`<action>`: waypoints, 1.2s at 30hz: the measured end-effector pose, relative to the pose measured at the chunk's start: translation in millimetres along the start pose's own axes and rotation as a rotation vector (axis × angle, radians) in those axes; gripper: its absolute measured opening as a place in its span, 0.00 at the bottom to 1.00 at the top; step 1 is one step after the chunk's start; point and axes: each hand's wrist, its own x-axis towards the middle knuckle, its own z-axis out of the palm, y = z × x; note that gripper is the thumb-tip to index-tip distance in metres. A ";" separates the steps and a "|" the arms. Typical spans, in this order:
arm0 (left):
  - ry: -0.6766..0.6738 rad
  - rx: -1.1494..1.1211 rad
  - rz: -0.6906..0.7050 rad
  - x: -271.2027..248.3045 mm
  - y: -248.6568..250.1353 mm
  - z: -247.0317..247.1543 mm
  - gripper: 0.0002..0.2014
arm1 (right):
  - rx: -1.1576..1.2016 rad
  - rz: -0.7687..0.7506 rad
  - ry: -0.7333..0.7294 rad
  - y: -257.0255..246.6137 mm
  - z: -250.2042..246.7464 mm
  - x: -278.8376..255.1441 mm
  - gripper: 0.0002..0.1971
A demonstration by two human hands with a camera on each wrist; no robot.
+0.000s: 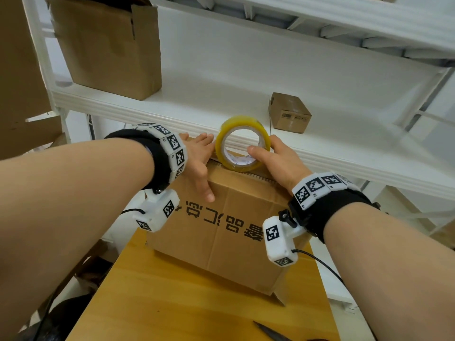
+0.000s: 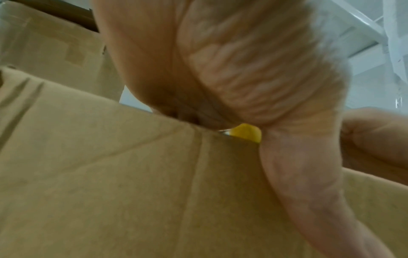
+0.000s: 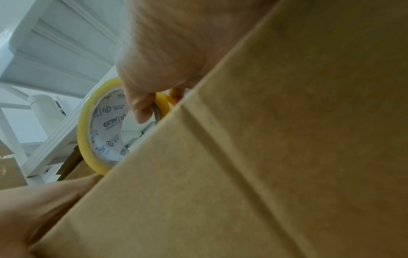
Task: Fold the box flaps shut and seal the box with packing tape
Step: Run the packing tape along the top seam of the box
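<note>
L hand (image 1: pixel 197 158): flat, fingers straight, pressing box (image 1: pixel 221 230) top beside tape.
R hand (image 1: pixel 275 158): grips tape (image 1: pixel 242 143), thumb thru core.
Tip: keep L pressing, pull roll straight w/ tension.

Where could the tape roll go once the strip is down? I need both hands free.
Bare wooden tabletop lies between the box and the scissors. The white shelf is bare between the large carton and the small carton. The box top is crowded by both hands.

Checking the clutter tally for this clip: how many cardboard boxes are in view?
3. The printed box under both hands on the wooden table; a large open box on the shelf, upper left; a small box on the shelf, right. More cardboard at the left edge could be further boxes.
</note>
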 end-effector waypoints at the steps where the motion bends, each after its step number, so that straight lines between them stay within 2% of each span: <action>1: -0.013 -0.015 -0.001 -0.4 0.6 0.7 0.71 | -0.015 -0.013 0.007 -0.4 0.1 -0.9 0.17; 4: -0.059 -0.078 0.009 -2.9 2.6 3.2 0.68 | -0.099 -0.053 0.035 -1.6 1.9 -2.1 0.15; 9: -0.051 -0.098 0.024 -5.3 3.7 4.9 0.67 | -0.167 -0.070 0.111 -1.5 7.7 -3.8 0.12; 14: -0.017 -0.117 0.035 -5.2 -0.4 8.7 0.70 | -0.140 -0.061 0.113 -2.8 7.3 -6.9 0.11; 21: -0.047 -0.073 0.026 -9.0 4.5 8.4 0.71 | -0.158 -0.049 0.162 -3.4 5.7 -11.6 0.08; 36: -0.091 -0.054 0.030 -8.5 6.0 3.8 0.69 | -0.092 -0.058 0.254 4.8 -7.6 -11.7 0.01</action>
